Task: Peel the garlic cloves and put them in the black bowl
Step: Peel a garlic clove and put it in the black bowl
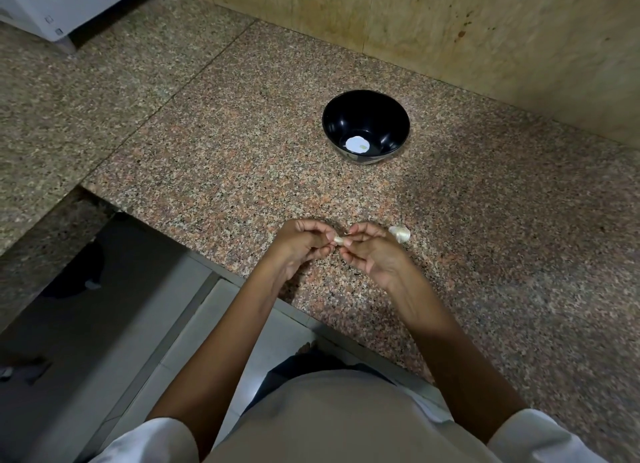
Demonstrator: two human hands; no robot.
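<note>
At the counter's [214, 143] far left corner stands a white appliance [52, 8]. Near the front edge, above the granite, the left hand [298, 246] pinches one end of a clove [338, 240] with curled fingers. The right hand [372, 254] meets it there, its fingertips nipping the clove's other end, so the two hands are joined on it. Farther back, towards the wooden panel [467, 29], the black bowl [341, 116] sits upright, well apart from the hands, with a white patch [356, 144] at its bottom. Just beyond the right hand's knuckles a garlic piece [400, 234] lies on the counter, skin still on.
</note>
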